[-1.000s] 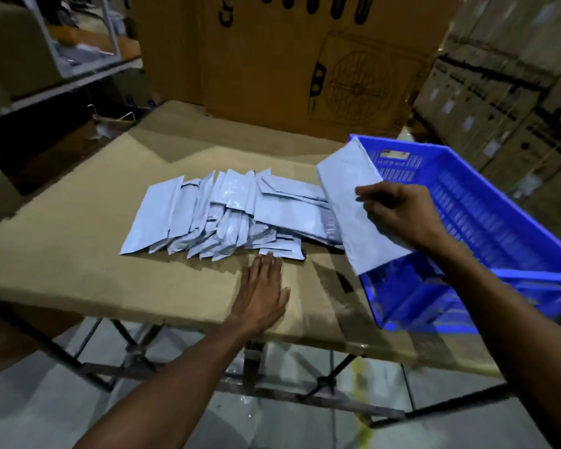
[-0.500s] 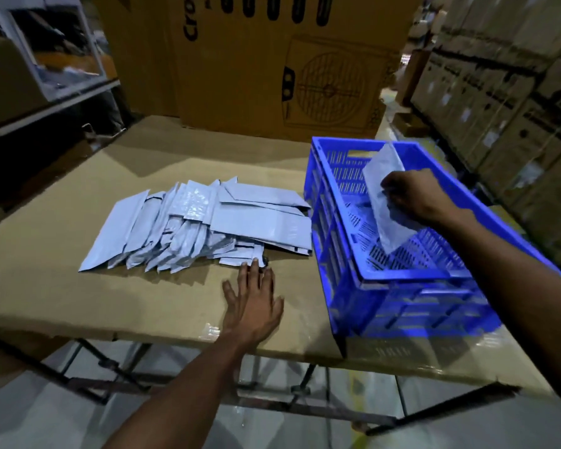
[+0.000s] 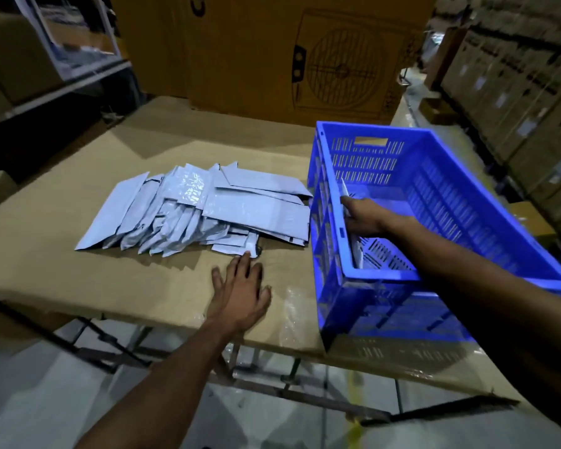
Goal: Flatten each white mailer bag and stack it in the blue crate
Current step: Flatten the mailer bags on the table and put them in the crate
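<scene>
Two hands are at work. Your right hand (image 3: 365,217) reaches inside the blue slotted plastic crate (image 3: 467,202) on the right side of the cardboard-covered table (image 3: 78,280), gripping one white plastic mailer bag (image 3: 353,241) that stands on edge against the crate's left wall; exactly how your fingers wrap it is hard to make out, since the hand hides most of the bag. Your left hand (image 3: 243,291) lies flat on the table with fingers straight and spread, its fingertips touching the near edge of the loose pile of white mailer bags (image 3: 208,212), which lies just left of the crate. Large brown cardboard boxes (image 3: 272,53) stand at the far side.
</scene>
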{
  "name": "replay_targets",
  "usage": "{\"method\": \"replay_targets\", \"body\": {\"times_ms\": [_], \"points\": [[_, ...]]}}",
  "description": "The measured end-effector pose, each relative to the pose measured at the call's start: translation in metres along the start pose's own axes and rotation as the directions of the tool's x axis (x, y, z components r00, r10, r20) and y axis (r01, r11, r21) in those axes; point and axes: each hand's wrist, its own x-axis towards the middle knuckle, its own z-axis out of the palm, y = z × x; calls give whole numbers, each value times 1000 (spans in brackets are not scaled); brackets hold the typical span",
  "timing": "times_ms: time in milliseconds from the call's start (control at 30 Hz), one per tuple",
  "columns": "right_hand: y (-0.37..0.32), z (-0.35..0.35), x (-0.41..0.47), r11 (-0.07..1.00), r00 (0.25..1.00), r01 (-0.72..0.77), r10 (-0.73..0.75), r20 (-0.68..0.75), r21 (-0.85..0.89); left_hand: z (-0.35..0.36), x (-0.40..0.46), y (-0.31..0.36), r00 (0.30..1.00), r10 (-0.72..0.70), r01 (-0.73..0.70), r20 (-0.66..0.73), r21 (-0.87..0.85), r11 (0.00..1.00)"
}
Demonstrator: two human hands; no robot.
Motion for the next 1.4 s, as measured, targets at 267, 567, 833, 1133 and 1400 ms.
{"method": "replay_targets", "body": {"times_ms": [267, 567, 833, 1133, 1400], "points": [[-19, -27, -18, 969, 895, 139, -34, -444, 206, -1, -2, -3, 1000, 15, -16, -15, -27, 1000], [-113, -40, -16, 927, 808, 355, -238, -538, 123, -6, -10, -48, 998, 42, -44, -36, -45, 998], [-199, 21, 36, 962, 935, 272, -264, -237, 4, -27, -25, -133, 995, -41, 44, -88, 34, 998], [-183, 105, 74, 973, 969, 51, -102, -223, -224, -25, -23, -142, 993, -23, 29, -120, 49, 998], [-196, 103, 81, 970, 911, 93, -174, -375, -224, -25, -23, -144, 984, 24, -28, -178, -19, 999]]}}
